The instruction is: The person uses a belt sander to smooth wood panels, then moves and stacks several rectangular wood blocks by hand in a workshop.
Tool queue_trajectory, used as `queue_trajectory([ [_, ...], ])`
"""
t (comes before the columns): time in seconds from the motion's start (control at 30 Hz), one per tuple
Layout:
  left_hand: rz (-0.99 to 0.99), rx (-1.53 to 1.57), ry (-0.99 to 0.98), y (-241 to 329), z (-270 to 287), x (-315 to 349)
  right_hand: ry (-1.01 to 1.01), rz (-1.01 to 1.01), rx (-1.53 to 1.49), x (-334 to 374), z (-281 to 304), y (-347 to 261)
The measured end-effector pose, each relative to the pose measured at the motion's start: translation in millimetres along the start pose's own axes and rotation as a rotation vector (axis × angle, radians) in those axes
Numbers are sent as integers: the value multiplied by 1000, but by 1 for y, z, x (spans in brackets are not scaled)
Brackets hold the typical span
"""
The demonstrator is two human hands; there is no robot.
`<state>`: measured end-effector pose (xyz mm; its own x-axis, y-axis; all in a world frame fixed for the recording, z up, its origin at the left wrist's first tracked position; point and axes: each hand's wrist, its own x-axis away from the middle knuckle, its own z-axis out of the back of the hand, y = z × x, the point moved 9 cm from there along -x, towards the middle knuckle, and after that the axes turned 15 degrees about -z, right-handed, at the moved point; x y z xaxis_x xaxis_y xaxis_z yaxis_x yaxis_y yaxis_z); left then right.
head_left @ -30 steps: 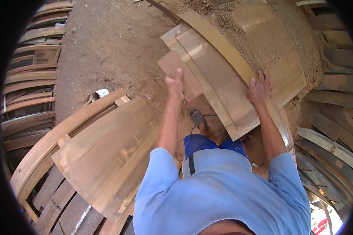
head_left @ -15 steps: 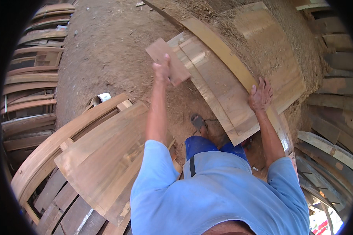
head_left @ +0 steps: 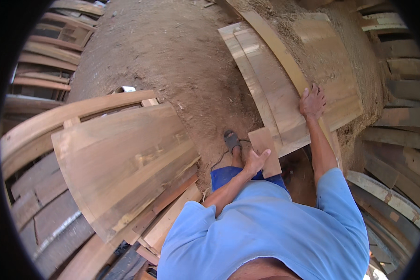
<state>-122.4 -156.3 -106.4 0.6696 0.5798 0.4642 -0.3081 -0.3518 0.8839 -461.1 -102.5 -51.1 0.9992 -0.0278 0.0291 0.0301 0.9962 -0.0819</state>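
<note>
My left hand [head_left: 256, 162] grips a short rectangular wooden board [head_left: 266, 151] by its side, thumb over the face. It is close to my lap, beside the near corner of a wide wooden panel [head_left: 261, 77]. My right hand [head_left: 312, 101] lies with fingers extended on a long, narrow yellowish plank [head_left: 282, 53]. That plank crosses the panel, with another wooden panel [head_left: 338, 60] on its far right side. My right palm hides part of the plank.
To my left, a broad wooden panel [head_left: 126, 154] rests over stacked timber beside a curved wooden frame [head_left: 74, 109]. A white cup-like container [head_left: 125, 89] stands behind it. Wood pieces line both sides [head_left: 408, 95]. Shavings cover the dirt floor [head_left: 172, 51].
My left hand has brought the short board from the panel's far left corner back toward my lap. My right hand stays on the plank. The view has shifted slightly.
</note>
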Motion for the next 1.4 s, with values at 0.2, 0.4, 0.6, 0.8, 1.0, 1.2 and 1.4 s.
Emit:
queue_trajectory([
  [0.2,-134,129,176,-47,50,38,-88,36,-76,4,5,4],
  [0.4,-220,508,628,-83,164,109,-131,460,48,146,-6,34],
  [0.6,-171,960,884,-191,231,209,-201,614,13,218,10,73],
  [0.8,-218,1101,1098,-224,230,307,-211,831,139,216,6,87],
  [1.0,-341,1133,1541,-187,267,369,-309,796,-49,179,-46,143],
  [1.2,-675,1331,1748,-257,369,507,-415,535,64,216,-59,122],
  [1.4,-891,1170,2030,-242,522,649,-620,431,37,207,-80,111],
])
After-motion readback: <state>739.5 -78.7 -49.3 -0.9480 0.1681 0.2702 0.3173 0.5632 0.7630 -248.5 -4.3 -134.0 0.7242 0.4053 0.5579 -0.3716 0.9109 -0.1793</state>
